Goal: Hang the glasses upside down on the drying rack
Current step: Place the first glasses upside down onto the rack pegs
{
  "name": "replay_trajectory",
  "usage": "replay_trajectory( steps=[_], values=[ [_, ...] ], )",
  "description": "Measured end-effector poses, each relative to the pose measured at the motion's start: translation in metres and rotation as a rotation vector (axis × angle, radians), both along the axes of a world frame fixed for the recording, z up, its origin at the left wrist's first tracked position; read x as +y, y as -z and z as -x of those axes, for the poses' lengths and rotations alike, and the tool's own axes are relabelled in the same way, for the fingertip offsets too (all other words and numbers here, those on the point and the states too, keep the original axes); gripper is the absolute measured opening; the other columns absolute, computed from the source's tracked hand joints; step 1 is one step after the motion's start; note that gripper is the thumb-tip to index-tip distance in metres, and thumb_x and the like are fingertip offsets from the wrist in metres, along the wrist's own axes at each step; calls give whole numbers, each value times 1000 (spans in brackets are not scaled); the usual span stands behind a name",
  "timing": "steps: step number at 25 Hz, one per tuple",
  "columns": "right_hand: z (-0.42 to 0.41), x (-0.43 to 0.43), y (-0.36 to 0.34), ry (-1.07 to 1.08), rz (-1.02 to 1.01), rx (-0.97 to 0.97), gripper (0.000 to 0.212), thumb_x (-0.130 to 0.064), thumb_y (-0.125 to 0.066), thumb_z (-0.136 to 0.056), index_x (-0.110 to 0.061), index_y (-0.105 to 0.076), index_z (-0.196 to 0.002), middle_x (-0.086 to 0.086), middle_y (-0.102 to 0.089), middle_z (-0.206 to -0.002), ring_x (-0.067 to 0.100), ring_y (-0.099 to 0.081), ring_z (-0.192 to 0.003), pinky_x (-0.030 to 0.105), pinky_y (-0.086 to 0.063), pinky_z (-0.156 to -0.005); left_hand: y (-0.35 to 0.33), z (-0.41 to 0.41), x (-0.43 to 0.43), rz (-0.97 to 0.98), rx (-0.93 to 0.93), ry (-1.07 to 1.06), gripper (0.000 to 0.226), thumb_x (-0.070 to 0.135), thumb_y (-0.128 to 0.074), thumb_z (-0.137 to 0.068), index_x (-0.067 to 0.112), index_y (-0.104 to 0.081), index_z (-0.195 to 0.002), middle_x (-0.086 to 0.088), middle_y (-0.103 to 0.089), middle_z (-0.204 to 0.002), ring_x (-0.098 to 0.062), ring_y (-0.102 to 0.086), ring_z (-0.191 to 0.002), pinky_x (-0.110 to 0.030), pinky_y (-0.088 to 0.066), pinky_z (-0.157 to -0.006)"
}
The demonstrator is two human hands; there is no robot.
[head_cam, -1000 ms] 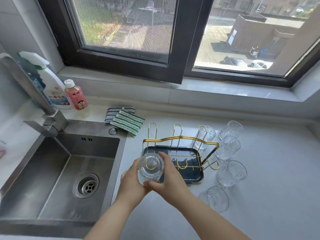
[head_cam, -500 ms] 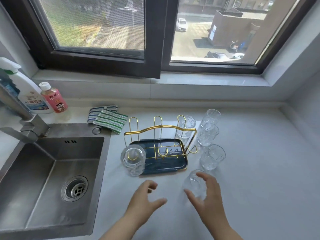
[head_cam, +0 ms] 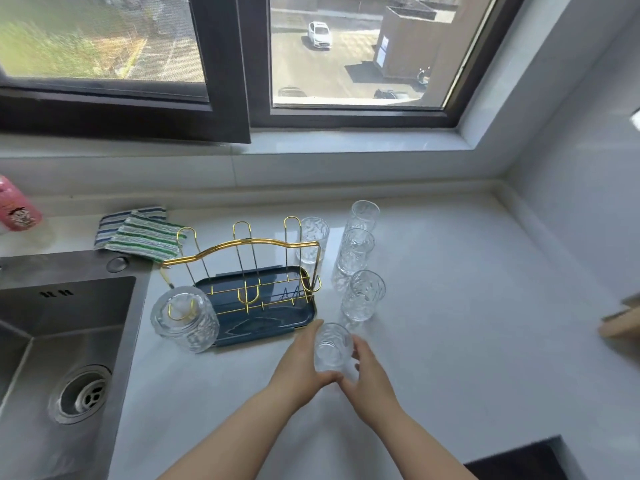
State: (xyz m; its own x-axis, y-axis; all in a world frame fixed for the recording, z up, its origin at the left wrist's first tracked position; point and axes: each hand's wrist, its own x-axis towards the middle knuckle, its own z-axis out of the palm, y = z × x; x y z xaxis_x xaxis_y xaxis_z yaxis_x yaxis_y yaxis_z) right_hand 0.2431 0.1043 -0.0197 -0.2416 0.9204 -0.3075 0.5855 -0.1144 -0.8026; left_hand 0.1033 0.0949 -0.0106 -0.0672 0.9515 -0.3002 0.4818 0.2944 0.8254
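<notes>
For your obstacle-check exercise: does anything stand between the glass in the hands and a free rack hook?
Nothing visible does. The glass sits between both hands beside the rack, whose near middle hook is bare.

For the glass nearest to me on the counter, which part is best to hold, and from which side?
Grip the nearest glass around its ribbed side wall, low down, with one hand coming from each side, as the left hand and right hand do. It stands upright with its mouth up, so the rim stays free for turning it over onto the drying rack.

Gold glossy wire drying rack (head_cam: 242, 244), clear patterned glasses (head_cam: 356, 251), brushed steel sink (head_cam: 69, 327), glossy pale counter (head_cam: 467, 306).
</notes>
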Motion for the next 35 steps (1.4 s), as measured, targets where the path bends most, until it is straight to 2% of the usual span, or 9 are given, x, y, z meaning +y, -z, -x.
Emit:
replay_trajectory(
  steps=[5,10,13,16,19,23,26,28,35],
  values=[
    [-9,-3,-14,-38,31,124,58,-13,-68,-75,-40,-41,-119,-11,-50,-127,7,-48,-118,19,-37,-95,-21,2,-12,-106,24,-95,70,29,-81,-56,34,-45,-116,12,-58,-116,-13,-55,-107,-28,-46,-88],
    [-11,-5,-43,1,590,917,68,-16,-67,-72,-24,-42,-134,9,-53,-137,29,-48,-127,48,-36,-109,-63,18,-36,-233,-206,-217,59,31,-79,-53,39,-47,-103,21,-62,-101,6,-56,-96,-4,-43,-75],
    [10,-5,-65,-92,652,1076,61,-27,-68,-78,-19,-44,-133,13,-52,-137,35,-47,-127,45,-46,-100,-85,31,-49,-279,-326,-215,56,20,-79,-58,36,-48,-102,22,-63,-102,3,-60,-97,-5,-45,-74],
    [32,-4,-83,-119,581,1027,59,-21,-68,-77,-17,-45,-131,17,-53,-135,36,-51,-122,44,-50,-95,-98,50,-60,-301,-338,-196,55,17,-79,-60,35,-47,-102,19,-65,-103,2,-60,-100,-5,-46,-75],
    [47,2,-105,-141,406,913,70,-17,-79,-62,-24,-51,-126,11,-60,-127,29,-61,-112,35,-54,-83,-106,72,-71,-329,-150,-216,63,34,-79,-59,45,-44,-110,26,-56,-113,10,-47,-111,4,-33,-83],
    [73,10,-139,-155,-129,525,80,-19,-86,-48,-45,-53,-116,-9,-50,-128,11,-61,-107,27,-54,-82,-107,94,-73,-402,143,-262,84,40,-78,-64,41,-29,-131,25,-36,-129,6,-31,-121,-12,-27,-100],
    [96,15,-148,-304,-529,261,83,-19,-84,-53,-52,-44,-118,-21,-39,-122,-11,-42,-115,7,-38,-93,-107,103,-62,-477,266,-267,82,34,-78,-67,28,-32,-135,12,-40,-131,-7,-34,-125,-25,-29,-106],
    [110,18,-142,-364,-610,121,86,-13,-83,-56,-47,-41,-123,-17,-35,-120,-17,-35,-108,-5,-27,-88,-106,107,-52,-508,351,-258,79,34,-77,-69,23,-34,-134,7,-44,-133,-12,-36,-125,-24,-23,-104],
    [131,29,-96,-368,-518,-128,84,-20,-77,-61,-29,-35,-135,-9,-33,-136,15,-45,-118,28,-44,-95,-96,118,-29,-309,527,-82,85,41,-67,-78,27,-13,-143,9,-40,-141,-2,-15,-120,-31,-7,-109]
  ],
)
